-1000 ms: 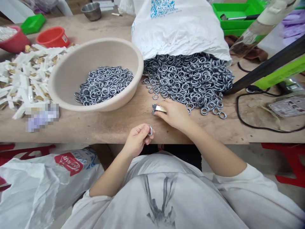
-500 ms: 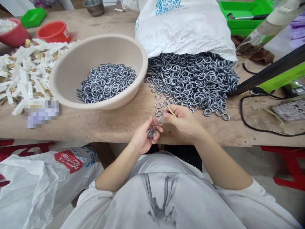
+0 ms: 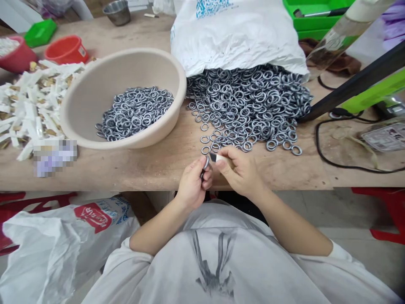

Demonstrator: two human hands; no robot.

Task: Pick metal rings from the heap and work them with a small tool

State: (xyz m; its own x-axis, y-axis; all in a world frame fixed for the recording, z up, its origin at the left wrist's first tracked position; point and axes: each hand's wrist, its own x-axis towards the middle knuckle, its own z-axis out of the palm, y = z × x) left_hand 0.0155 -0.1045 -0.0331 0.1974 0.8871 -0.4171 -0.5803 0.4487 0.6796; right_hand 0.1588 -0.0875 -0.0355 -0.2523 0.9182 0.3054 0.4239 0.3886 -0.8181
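My left hand (image 3: 193, 180) is closed on grey rings near the table's front edge. One grey ring (image 3: 206, 163) stands on edge between thumb and fingers, with a darker ring partly hidden in the curled fingers below it. Just to the right, my right hand (image 3: 242, 172) pinches a small blade with a dark, slanted tip (image 3: 213, 157) and a pale handle. The tip points at the held ring, with a small gap apparent between them. Beyond my hands a heap of grey rings (image 3: 249, 101) spills from a white sack (image 3: 237, 42). A beige basin (image 3: 85, 84) holds more rings.
White and brown scraps (image 3: 34, 105) cover the table's left side, near a red bowl (image 3: 66, 50). At the right are a slanting black bar (image 3: 351, 86), a black cable (image 3: 319, 152) and a green tray (image 3: 310, 25). A white bag (image 3: 63, 245) lies below the table edge.
My left fingers have closed, bringing a ring up to the thumb. The blade in my right hand has turned so its dark tip faces the left hand. The view has shifted slightly right.
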